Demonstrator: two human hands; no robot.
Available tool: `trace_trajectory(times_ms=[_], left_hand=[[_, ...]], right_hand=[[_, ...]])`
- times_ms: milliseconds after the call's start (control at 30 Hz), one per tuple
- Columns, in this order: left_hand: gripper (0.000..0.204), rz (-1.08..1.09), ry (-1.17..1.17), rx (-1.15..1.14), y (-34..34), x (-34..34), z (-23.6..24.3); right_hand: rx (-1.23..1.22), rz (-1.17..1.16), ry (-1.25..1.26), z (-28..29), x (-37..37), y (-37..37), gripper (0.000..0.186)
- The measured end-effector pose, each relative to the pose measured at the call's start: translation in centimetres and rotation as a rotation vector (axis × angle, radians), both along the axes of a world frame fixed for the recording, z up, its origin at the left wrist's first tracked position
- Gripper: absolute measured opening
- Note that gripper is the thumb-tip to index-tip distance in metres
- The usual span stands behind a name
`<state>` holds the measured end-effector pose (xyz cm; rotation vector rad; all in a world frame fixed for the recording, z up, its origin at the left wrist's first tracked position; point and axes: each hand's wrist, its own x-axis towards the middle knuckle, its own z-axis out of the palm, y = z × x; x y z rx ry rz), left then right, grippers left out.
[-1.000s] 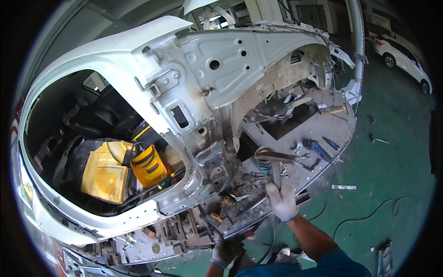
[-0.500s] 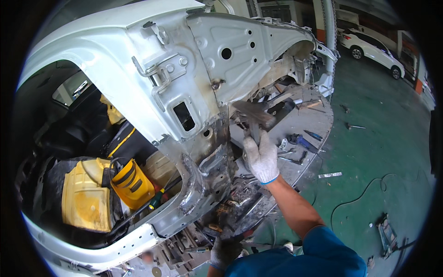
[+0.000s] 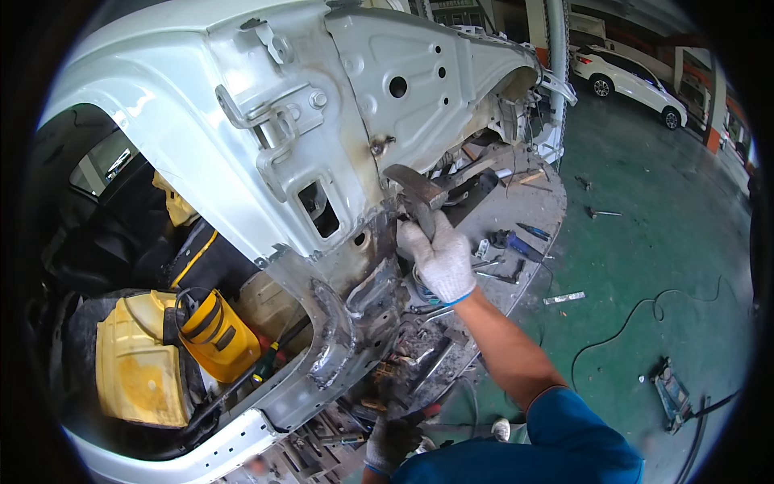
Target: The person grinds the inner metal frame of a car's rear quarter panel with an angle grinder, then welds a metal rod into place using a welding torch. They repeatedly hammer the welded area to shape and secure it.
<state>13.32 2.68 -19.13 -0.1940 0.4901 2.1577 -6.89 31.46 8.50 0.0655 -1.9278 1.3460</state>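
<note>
In a white knitted glove, my right hand (image 3: pixel 443 260) is closed around the handle of a hammer (image 3: pixel 417 186). The hammer's worn metal head is raised beside the silver-white car body (image 3: pixel 290 153), close to its scorched seam. Low in the picture, my left hand (image 3: pixel 391 442), in a greyish glove, is closed beside a dark tool with a red part (image 3: pixel 421 415); whether that tool is in its grip is hard to see. Below the hammer, the sill corner (image 3: pixel 330 339) is bare, burnt and ragged metal.
A yellow welding mask (image 3: pixel 219 337) and a yellow panel (image 3: pixel 143 359) lie inside the door opening. On the grey platform (image 3: pixel 516 202) are a blue power tool (image 3: pixel 516 244), wrenches and scraps. A cable (image 3: pixel 637 306) and a jack-like stand (image 3: pixel 672 397) are on the green floor; a white car (image 3: pixel 629 83) stands beyond.
The hammer, blurred before, now shows sharply, and my right hand has shifted a little left and up with it. The whole view has turned slightly. My left hand stays low.
</note>
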Motion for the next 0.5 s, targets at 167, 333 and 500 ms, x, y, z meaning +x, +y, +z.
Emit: trace_trajectory(times_ms=[167, 333, 500], left_hand=[[0.102, 0.021, -0.226, 0.291, 1.2, 0.2, 1.6], [0.080, 0.221, -0.103, -0.128, 2.4, 1.7, 3.0], [0.079, 0.189, -0.082, -0.167, 2.7, 2.9, 3.3]], right_hand=[[0.187, -0.053, 0.507, 0.2, -0.3, 1.2, 0.033], [0.198, -0.080, 0.086, -0.9, -3.2, 1.4, 0.044], [0.195, 0.010, 0.139, -0.3, 0.0, 4.2, 0.042]])
